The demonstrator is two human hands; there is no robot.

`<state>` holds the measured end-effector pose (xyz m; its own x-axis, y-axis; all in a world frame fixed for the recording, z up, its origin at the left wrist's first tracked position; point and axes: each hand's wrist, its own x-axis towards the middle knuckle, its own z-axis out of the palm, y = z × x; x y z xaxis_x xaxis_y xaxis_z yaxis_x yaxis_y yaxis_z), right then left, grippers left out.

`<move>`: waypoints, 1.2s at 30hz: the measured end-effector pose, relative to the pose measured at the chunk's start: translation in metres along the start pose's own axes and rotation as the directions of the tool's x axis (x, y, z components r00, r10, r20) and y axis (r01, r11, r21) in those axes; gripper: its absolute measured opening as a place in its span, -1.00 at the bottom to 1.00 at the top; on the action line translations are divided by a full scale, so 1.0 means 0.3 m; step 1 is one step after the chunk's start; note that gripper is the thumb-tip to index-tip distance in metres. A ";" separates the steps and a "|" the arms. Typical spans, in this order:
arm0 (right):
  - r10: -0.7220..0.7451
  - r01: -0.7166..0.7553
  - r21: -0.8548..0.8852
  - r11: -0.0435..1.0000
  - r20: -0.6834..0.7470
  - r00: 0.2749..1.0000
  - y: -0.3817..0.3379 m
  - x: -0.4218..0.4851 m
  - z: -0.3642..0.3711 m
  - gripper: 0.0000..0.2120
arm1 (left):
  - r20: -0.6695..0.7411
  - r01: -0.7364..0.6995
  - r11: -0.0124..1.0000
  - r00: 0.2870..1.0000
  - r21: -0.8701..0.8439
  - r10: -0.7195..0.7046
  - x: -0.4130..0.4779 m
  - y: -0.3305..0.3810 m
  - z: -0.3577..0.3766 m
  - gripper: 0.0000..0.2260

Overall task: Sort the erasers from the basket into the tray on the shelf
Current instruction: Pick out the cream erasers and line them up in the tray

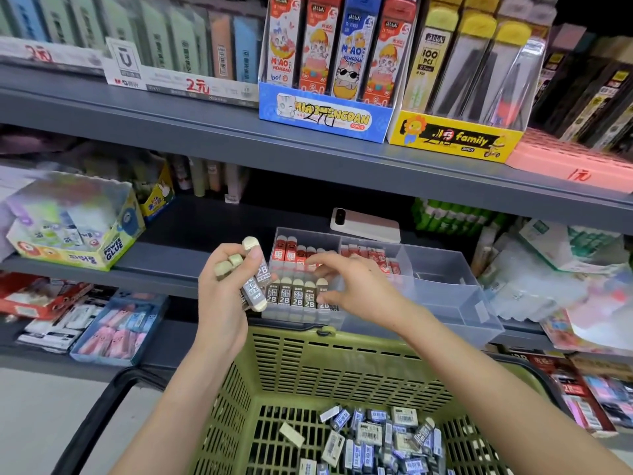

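A clear plastic tray (455, 269) with compartments sits on the middle shelf. Its front left compartment holds a row of grey 2B erasers (291, 296), and red-sleeved erasers (294, 253) stand behind them. My left hand (222, 289) grips a bunch of grey 2B erasers (255, 279) just left of the tray. My right hand (356, 286) reaches over the grey row, its thumb and fingers around the rightmost eraser (323, 293) there. Below, a green basket (329, 368) holds several loose erasers (380, 440).
A white phone (364, 222) lies on the shelf behind the tray. A glue box (75, 231) stands at left, green glue sticks (452, 217) at right. Display boxes (325, 111) fill the upper shelf. Packets lie on the lower shelf at both sides.
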<state>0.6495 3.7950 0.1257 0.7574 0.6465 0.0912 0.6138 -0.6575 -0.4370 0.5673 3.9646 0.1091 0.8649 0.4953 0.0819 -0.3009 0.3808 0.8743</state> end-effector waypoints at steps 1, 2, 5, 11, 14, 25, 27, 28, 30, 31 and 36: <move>0.002 -0.002 -0.008 1.000 -0.003 1.000 -0.002 -0.001 0.003 -0.47 | 0.004 -0.004 1.000 1.000 0.008 0.004 -0.002 0.002 0.000 -0.86; -0.002 0.001 -0.024 1.000 -0.006 1.000 -0.002 -0.003 0.008 -0.49 | 0.011 -0.011 1.000 1.000 0.018 0.010 -0.006 0.003 0.002 -0.87; -0.029 0.026 -0.080 0.996 -0.028 0.999 0.004 -0.014 0.016 -0.61 | 0.052 -0.020 0.999 0.998 0.032 0.019 -0.018 0.005 0.005 -0.89; 0.023 0.023 0.152 0.988 -0.294 0.956 -0.062 -0.038 -0.011 -0.87 | 0.250 0.071 0.997 0.966 -0.027 -0.062 -0.030 0.010 0.005 -0.87; 0.050 0.078 0.639 0.765 -0.180 0.982 -0.144 -0.046 -0.069 -0.89 | 0.353 0.102 0.994 0.929 0.040 -0.110 -0.034 0.012 0.014 -0.74; 0.169 -0.075 0.323 0.943 -0.275 0.947 -0.052 -0.017 -0.150 -0.93 | 0.232 -0.026 0.974 0.972 0.224 -0.028 -0.045 0.010 0.031 -0.76; 0.094 -0.083 0.060 0.995 -0.224 0.970 -0.034 -0.011 -0.121 -0.90 | 0.174 -0.005 0.980 0.984 0.198 -0.030 -0.037 0.013 0.025 -0.77; 0.036 -0.045 -0.036 0.998 -0.217 0.976 -0.032 -0.007 -0.106 -0.87 | 0.156 0.000 0.982 0.987 0.188 -0.030 -0.034 0.014 0.023 -0.78; -0.084 0.054 -0.131 0.990 -0.237 0.968 -0.038 0.009 -0.094 -0.85 | 0.134 0.002 0.983 0.991 0.181 -0.027 -0.031 0.015 0.018 -0.78; -0.130 0.094 -0.153 0.984 -0.247 0.960 -0.042 0.019 -0.092 -0.85 | 0.129 0.001 0.983 0.991 0.181 -0.025 -0.030 0.015 0.017 -0.78; -0.244 0.192 -0.274 0.942 -0.171 0.955 -0.031 0.041 -0.069 -0.86 | 0.124 -0.009 0.984 0.992 0.179 -0.013 -0.031 0.012 0.015 -0.80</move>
<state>0.6576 3.8010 0.1495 0.6111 0.7116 0.3468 0.7849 -0.6015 -0.1488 0.5599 3.9579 0.1135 0.9119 0.3895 0.1289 -0.2320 0.2303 0.9451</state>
